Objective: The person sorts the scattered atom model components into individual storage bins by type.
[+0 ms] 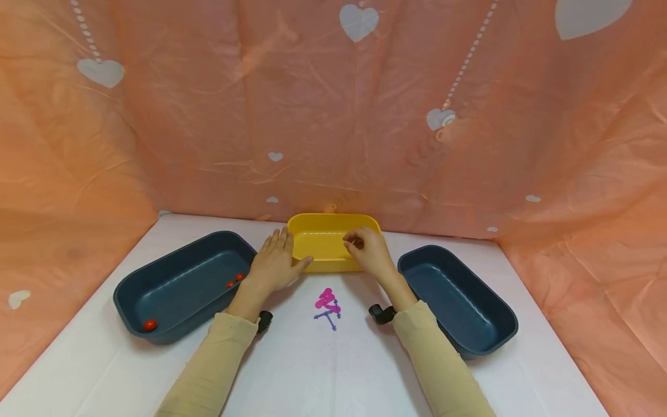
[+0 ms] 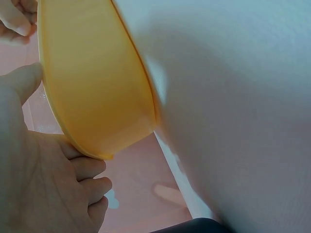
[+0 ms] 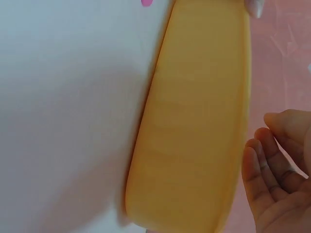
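Observation:
A yellow basin [image 1: 333, 266] stands at the back middle of the table. My left hand [image 1: 273, 262] is at its left end, fingers extended along the outside and thumb reaching over the front rim. In the left wrist view, the thumb and fingers of that hand [image 2: 53, 179] lie right at the basin's rim. Over the basin's right part hovers my right hand [image 1: 369, 249], its fingers loosely bent. The right wrist view shows a small gap between thumb and fingertips of this hand [image 3: 282, 170], with nothing seen between them.
Several pink and purple small plastic pieces [image 1: 327, 301] lie in front of the yellow basin. A dark blue basin [image 1: 182, 289] with a few red balls [image 1: 150, 325] stands at left. Another dark blue basin [image 1: 458, 301] is at right. An orange cloth [image 1: 333, 116] hangs behind.

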Tool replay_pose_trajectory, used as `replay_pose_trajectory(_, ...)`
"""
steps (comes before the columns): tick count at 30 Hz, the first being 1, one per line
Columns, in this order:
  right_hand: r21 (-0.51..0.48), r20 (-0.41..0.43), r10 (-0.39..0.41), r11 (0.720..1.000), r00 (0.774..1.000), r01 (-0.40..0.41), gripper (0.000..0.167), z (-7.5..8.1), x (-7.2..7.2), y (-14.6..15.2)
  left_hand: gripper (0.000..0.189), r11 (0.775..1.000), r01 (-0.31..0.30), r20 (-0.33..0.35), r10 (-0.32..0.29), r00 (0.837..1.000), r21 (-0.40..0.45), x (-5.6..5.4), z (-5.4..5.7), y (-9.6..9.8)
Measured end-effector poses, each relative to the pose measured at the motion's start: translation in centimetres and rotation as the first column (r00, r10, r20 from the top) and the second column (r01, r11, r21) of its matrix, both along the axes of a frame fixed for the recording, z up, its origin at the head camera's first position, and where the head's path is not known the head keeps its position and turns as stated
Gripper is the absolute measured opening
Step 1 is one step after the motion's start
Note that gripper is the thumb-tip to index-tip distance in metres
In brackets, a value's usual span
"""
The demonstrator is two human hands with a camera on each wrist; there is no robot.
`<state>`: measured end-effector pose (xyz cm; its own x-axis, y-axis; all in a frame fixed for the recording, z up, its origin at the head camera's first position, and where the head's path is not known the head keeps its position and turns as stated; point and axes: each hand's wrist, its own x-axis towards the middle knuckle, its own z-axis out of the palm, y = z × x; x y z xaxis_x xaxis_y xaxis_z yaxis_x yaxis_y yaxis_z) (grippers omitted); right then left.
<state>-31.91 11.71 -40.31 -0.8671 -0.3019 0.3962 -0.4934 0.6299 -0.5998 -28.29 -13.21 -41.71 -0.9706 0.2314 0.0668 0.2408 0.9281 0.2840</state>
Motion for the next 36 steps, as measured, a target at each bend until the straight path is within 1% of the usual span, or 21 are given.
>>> replay_pose_trajectory(7, -0.018, -0.031, 0.035, 0.999, 0.999, -0.035, 0.011, 0.2, 2.0, 0.3, 0.096, 1.000, -0.005, -0.004, 0.005, 1.000, 0.003, 0.0, -0.1, -0.1)
replay_pose_trajectory(12, -0.006, -0.067, 0.077, 0.997, 0.995, -0.078, 0.012, 0.1, 3.3, 0.4, 0.095, 1.000, -0.009, -0.003, 0.009, 1.000, 0.002, 0.1, 0.0, -0.1)
replay_pose_trajectory(16, 0.015, -0.095, 0.112, 0.994, 0.989, -0.111, 0.014, -0.2, 4.0, 0.4, 0.095, 1.000, -0.004, -0.007, 0.004, 1.000, -0.002, 0.1, 0.0, -0.1)
replay_pose_trajectory(20, 0.042, -0.106, 0.157, 0.987, 0.982, -0.153, 0.015, -0.6, 4.6, 0.6, 0.094, 1.000, 0.003, -0.010, -0.003, 1.000, -0.005, 0.1, 0.0, -0.1)
replay_pose_trajectory(24, 0.087, -0.066, 0.198, 0.978, 0.978, -0.192, 0.014, -0.8, 5.1, 0.9, 0.095, 1.000, 0.006, -0.008, -0.006, 1.000, -0.002, 0.1, 0.1, 0.0)
replay_pose_trajectory(27, 0.136, -0.004, 0.221, 0.966, 0.975, -0.219, 0.015, -1.0, 5.4, 1.1, 0.095, 1.000, 0.004, -0.004, -0.004, 1.000, 0.000, 0.0, 0.1, -0.1)
replay_pose_trajectory(32, 0.222, 0.104, 0.253, 0.937, 0.962, -0.270, 0.014, -1.3, 5.9, 1.2, 0.095, 1.000, -0.002, 0.004, 0.002, 1.000, -0.002, 0.0, 0.1, -0.1)
replay_pose_trajectory(36, 0.277, 0.161, 0.268, 0.911, 0.950, -0.304, 0.013, -1.6, 6.4, 1.1, 0.095, 1.000, 0.000, -0.001, 0.000, 1.000, -0.004, -0.1, -0.1, 0.0)
